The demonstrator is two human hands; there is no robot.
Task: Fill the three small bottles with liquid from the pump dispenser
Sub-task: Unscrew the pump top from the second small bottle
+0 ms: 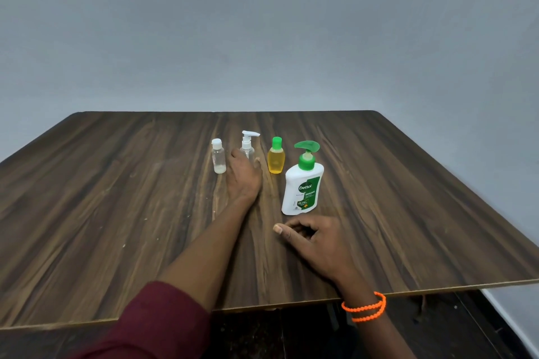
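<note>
left hand (244, 176) wraps clear pump bottle (248, 146) mid frame. right hand (313, 237) loose, holds nothing. all caps on, filling not begun.

Count on the table (116, 183): 4 bottles total. 3 small ones: 1 clear flip-cap bottle (218, 156), 1 clear mini pump bottle (248, 143), 1 yellow bottle with green cap (276, 156). 1 large white pump dispenser (303, 183) with green pump head. 2 hands in view: left hand (244, 175), right hand (318, 239). 1 orange bead bracelet (366, 306), wrapped in two loops.
</note>
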